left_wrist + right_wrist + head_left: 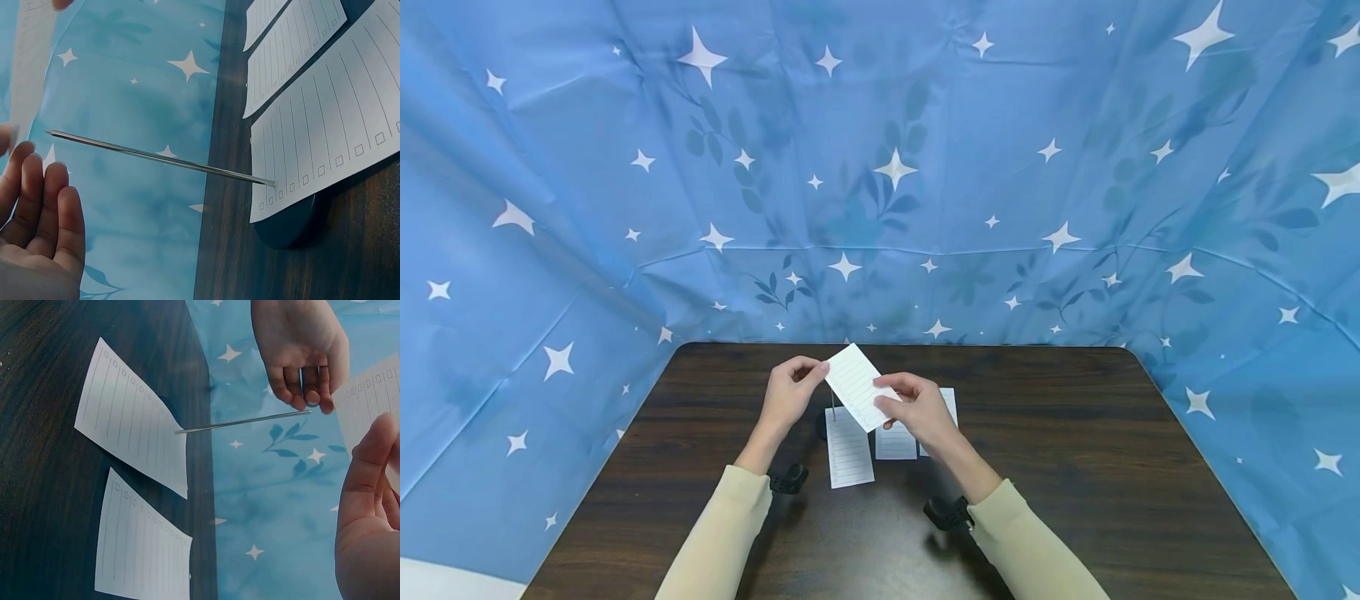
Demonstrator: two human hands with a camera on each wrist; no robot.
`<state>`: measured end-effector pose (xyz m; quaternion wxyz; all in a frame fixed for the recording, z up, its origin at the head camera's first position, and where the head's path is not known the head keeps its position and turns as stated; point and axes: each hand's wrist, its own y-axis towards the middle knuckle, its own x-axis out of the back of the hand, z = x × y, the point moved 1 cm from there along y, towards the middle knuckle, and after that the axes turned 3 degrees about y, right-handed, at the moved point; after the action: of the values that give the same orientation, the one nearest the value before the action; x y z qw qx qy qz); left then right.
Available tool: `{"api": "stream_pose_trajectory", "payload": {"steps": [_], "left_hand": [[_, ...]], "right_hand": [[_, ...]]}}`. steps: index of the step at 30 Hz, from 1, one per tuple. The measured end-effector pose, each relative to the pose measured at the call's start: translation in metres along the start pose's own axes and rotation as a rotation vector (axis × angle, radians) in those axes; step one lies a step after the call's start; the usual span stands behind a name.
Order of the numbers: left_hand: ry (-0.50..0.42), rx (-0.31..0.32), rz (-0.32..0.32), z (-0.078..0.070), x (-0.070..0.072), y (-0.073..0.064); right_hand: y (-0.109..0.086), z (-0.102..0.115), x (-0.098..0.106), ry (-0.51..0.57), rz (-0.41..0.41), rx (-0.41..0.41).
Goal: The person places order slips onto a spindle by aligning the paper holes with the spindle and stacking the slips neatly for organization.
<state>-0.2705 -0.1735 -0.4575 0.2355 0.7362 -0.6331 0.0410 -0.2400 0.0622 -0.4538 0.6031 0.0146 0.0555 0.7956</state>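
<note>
White lined card (856,382), tilted, aloft

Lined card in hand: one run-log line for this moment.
left hand: pinches lined card by corner; right hand: grips same card; metal spike: upright through another card; beside it: two more cards

High head view faces down; nearer wrist views share the spike (159,157).

Occlusions and crops — three views.
Right grip (922,410) covers one corner of the held card (856,383), which the right wrist view's edge also crops; dark base (289,226) mostly hidden beneath the pierced card (331,119); tip of the spike (156,155) indistinct in the head view; held card's marks too small to read there — surface (1097,492) and both sleeves (718,529) run off that view's bottom edge.
</note>
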Motion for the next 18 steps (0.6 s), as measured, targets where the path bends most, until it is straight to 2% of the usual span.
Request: {"api": "stream_pose_trajectory", "payload": {"steps": [3, 7, 10, 17, 18], "left_hand": [[0.005, 0.014, 0.005, -0.013, 0.003, -0.004], [-0.005, 0.02, 0.02, -0.037, 0.008, -0.013], [-0.015, 0.02, 0.022, -0.045, 0.01, -0.016], [-0.034, 0.023, -0.008, 0.002, 0.003, -0.001], [-0.031, 0.025, -0.007, 0.002, 0.003, -0.001]], "right_hand": [[0.0, -0.002, -0.001, -0.003, 0.002, -0.01], [-0.002, -0.003, -0.002, -0.005, 0.006, -0.026], [-0.003, -0.004, -0.002, -0.005, 0.023, -0.033], [-0.004, -0.008, -0.001, -0.026, 0.045, -0.035], [-0.005, -0.008, -0.001, -0.031, 0.042, -0.037]]}}
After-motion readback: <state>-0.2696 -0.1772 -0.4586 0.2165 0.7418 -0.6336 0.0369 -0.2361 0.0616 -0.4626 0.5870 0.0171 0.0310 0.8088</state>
